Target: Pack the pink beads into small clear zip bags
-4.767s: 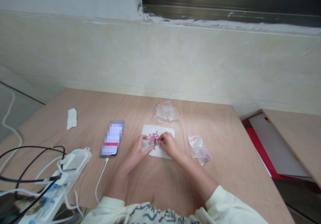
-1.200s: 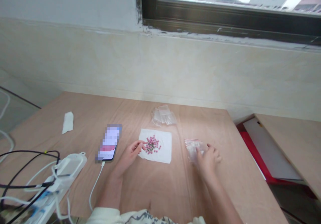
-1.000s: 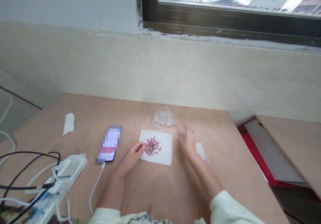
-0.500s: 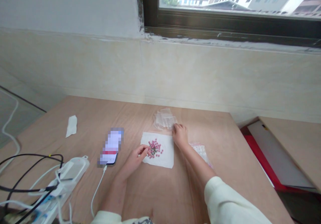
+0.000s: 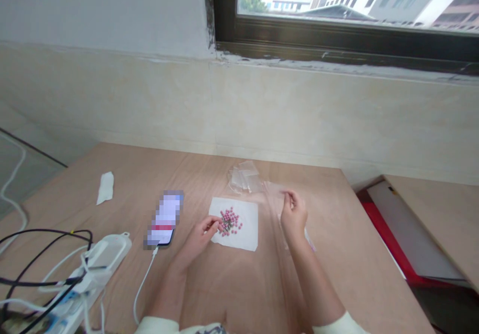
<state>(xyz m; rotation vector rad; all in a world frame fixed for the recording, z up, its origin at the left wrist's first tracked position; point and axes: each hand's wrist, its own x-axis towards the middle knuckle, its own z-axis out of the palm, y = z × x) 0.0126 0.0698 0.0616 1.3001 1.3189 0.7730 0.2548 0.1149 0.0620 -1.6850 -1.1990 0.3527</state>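
My right hand (image 5: 294,213) pinches a small clear plastic bag (image 5: 275,188) between thumb and fingers, to the right of a pile of clear plastic bags (image 5: 244,176). The held bag is blurred. My left hand (image 5: 205,230) is closed in a pinch at the left edge of a heap of pink beads (image 5: 232,218); what its fingertips hold, if anything, is too small to make out. Some dark metallic bits (image 5: 226,224) lie among the beads. All of these rest on a white paper sheet (image 5: 247,239). Another clear bag (image 5: 310,239) lies partly hidden under my right wrist.
A phone (image 5: 164,219) with a white charging cable (image 5: 144,284) lies left of the paper. Further left are a scrap of white paper (image 5: 105,187) and a power strip (image 5: 99,261) with tangled cables. A tiled wall backs the wooden table (image 5: 232,289).
My right hand has moved right from the pile of bags, drawing one clear bag away with it. My left hand has stayed beside the beads.
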